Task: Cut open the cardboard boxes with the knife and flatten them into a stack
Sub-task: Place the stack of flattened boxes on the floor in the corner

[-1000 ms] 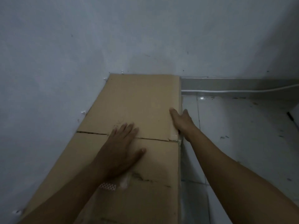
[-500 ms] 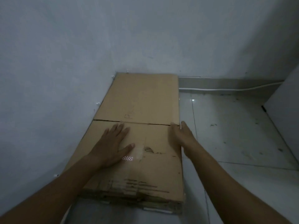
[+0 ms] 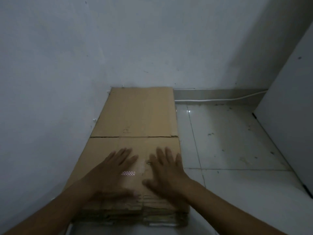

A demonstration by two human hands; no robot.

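1. Both hands are spread flat with straight fingers and hold nothing. Our left hand (image 3: 113, 173) and our right hand (image 3: 166, 173) are side by side, a little apart, thumbs turned toward each other.
2. They are over the near half of the stack of flattened cardboard boxes (image 3: 137, 112). Both are blurred, so we cannot tell whether the palms press on the top sheet or only skim it.
3. This stack lies on the tiled floor (image 3: 228, 143), tucked into the corner. Its left long edge is against the left wall (image 3: 42, 107) and its far end against the back wall (image 3: 169, 48). At the near end we see several layered cardboard edges below our wrists.
4. A cut seam (image 3: 132, 137) runs across the top sheet just beyond our fingertips.
5. A small pink-and-white patterned label (image 3: 128, 173) sits on the top sheet between our hands, touching the left one.
6. To the right of the stack the glossy tiles carry dark specks. A white cable (image 3: 211, 100) runs along the grey baseboard (image 3: 220, 93), and a white panel (image 3: 288, 116) stands at the far right, well apart from the stack.
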